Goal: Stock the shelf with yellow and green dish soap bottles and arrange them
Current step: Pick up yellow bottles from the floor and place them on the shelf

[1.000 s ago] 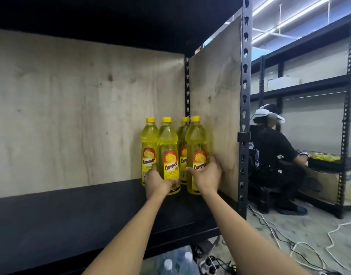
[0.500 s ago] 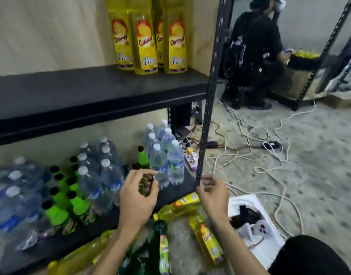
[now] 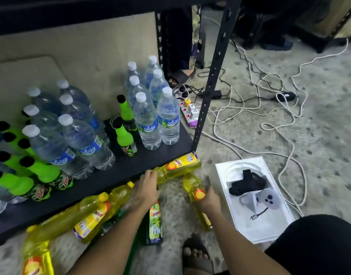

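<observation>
head | left hand point(image 3: 148, 187) on neck of yellow bottle point(image 3: 179, 167), which lies on floor against bottom shelf point(image 3: 151, 157); grip unclear, blurred | right hand point(image 3: 209, 197) wrapped round second yellow bottle point(image 3: 193, 187), lying on floor | green bottle point(image 3: 155, 221) lying between forearms

Bare forearms point(image 3: 115, 235) lead to the left hand point(image 3: 148, 187) and right hand point(image 3: 209, 199) — a black garment point(image 3: 317, 245) covers the knee, a dark open-toed sandal point(image 3: 197, 262) the foot.
</observation>
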Demonstrator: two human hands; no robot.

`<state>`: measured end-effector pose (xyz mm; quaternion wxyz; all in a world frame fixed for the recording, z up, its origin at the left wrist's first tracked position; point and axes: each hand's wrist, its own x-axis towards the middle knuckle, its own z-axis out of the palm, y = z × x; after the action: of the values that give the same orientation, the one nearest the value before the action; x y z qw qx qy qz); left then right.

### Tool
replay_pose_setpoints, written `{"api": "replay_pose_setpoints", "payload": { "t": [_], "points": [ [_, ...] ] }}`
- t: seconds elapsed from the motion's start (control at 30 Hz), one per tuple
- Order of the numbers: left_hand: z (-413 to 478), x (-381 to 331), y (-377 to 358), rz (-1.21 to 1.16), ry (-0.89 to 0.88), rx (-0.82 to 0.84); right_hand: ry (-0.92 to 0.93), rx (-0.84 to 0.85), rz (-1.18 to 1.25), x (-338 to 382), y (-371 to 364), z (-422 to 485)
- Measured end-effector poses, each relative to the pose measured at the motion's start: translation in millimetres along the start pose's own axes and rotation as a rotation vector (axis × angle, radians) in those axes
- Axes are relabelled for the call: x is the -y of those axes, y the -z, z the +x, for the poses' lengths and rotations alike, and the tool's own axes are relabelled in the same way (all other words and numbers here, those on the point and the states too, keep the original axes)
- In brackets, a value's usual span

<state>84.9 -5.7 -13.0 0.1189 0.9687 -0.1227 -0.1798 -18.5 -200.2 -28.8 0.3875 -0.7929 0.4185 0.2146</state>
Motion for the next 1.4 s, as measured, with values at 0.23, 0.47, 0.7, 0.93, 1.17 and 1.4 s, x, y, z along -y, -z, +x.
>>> {"api": "replay_pose_setpoints", "payload": {
  "t": [0.23, 0.47, 0.7, 0.93, 1.17, 1.4],
  "points": [
    [51, -16, -50, 0.223, -0.059, 0.123, -0.035, 0.006, -0.118, -21, -32, 40],
    [64, -13, -70, 0.240, -0.131, -0.240, -0.024, -0.070, -0.174, -22, -36, 50],
    [73, -28, -65, 0.290, -0.080, -0.234, -0.002, -0.112, -0.140, -26, -41, 54],
    [75, -31, -59, 0.306, -0.117, -0.132, 0.009, -0.132, -0.170, -33, -45, 62],
    [56, -28, -6, 0.239, -0.070, 0.042, 0.000, -0.086, -0.130, -26, -31, 55],
    [-23, -14, 103, 0.332, -0.008, 0.126, 0.053, -0.052, -0.129, -10, -15, 11]
  ]
}}
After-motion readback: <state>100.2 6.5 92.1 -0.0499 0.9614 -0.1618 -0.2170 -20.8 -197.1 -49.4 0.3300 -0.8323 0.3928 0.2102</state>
